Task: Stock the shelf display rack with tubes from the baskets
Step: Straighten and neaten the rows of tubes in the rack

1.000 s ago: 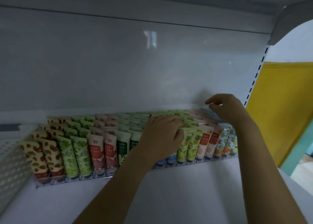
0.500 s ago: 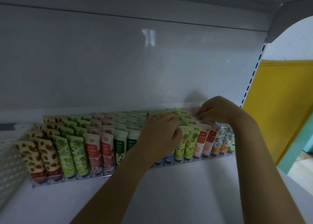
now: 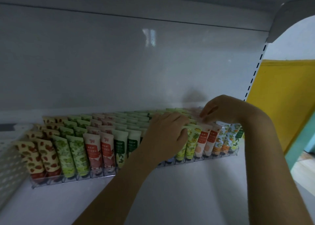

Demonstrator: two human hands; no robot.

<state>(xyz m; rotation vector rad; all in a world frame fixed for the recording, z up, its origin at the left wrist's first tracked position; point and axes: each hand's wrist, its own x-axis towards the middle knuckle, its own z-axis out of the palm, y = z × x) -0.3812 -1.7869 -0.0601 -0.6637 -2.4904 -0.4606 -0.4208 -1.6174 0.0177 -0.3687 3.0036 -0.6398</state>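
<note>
Rack (image 3: 71, 182) on white shelf (image 3: 187, 190); yellow wall (image 3: 281, 97), perhaps.

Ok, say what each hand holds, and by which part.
Left hand pinches the yellow-green tube by its flat top edge, thumb against fingers. Right hand has fingers at tops of the back tubes; too blurred to tell a hold.

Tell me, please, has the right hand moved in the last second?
Yes. Against the slotted shelf upright, the right hand has dropped from above the back rows onto the tops of the tubes.
</note>
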